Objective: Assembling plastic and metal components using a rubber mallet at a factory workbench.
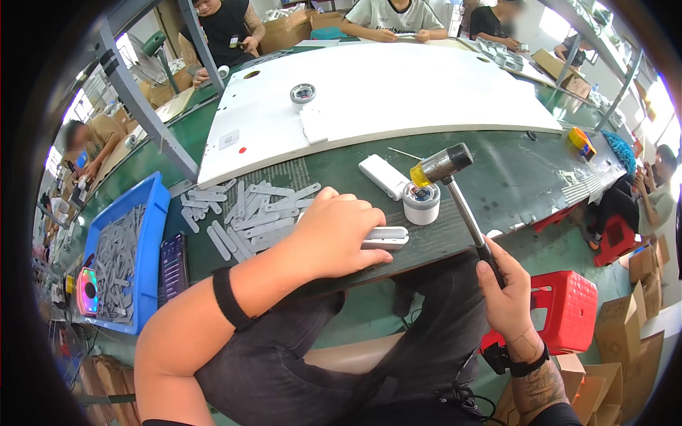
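My left hand point(339, 231) presses down on a long white plastic case point(386, 237) lying near the front edge of the green workbench point(511, 177). My right hand point(506, 291) grips the handle of a small mallet point(442, 165) with a black and yellow head, raised over the bench to the right of the case. A second white case point(383, 177) lies a little farther back. A round white tape roll point(421, 203) stands just below the mallet head. Several grey plastic strips point(249, 209) are scattered left of my left hand.
A blue tray point(151, 213) holding several grey strips sits at the left, a phone point(174, 266) beside it. A large white panel point(398, 92) with a small round tin point(302, 94) covers the back. Other people work around the bench. A red stool point(568, 305) and cardboard boxes point(632, 326) stand at right.
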The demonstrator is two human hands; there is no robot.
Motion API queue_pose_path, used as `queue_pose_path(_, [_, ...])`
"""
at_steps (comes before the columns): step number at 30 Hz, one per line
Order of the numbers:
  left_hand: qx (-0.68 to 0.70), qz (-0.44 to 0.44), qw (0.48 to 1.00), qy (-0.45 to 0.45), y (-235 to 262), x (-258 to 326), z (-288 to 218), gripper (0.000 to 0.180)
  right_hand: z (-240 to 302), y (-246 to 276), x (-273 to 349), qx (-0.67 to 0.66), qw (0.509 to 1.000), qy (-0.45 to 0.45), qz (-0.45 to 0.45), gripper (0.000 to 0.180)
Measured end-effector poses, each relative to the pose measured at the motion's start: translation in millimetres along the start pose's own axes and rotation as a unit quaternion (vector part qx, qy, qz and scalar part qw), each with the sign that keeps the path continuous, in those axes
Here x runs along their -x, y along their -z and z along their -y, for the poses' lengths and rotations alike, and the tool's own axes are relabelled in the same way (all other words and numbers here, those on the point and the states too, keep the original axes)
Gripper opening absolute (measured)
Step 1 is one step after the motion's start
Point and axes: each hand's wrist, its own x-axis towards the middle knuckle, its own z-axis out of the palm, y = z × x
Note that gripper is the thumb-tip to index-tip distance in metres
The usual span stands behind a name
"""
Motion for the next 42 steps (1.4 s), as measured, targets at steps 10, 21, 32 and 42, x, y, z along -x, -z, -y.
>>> queue_pose_path(10, [0.031,0.003,0.998,-0.048,-15,-16,5,0.034,6,6,9,0.023,0.999,0.024,-0.006,0.042])
queue_pose_path(21, [-0.013,0.046,0.999,0.008,14,-1,4,0.04,13,13,18,0.069,0.993,0.096,-0.018,0.041])
queue_pose_path(32, [0.011,0.099,0.994,0.053,17,3,20,0.042,50,-20,-50,0.083,0.992,0.015,0.097,0.022])
queue_pose_path(42, [0.005,0.046,0.999,-0.011,13,13,26,0.047,100,-57,-137,0.326,0.842,0.233,0.361,0.028])
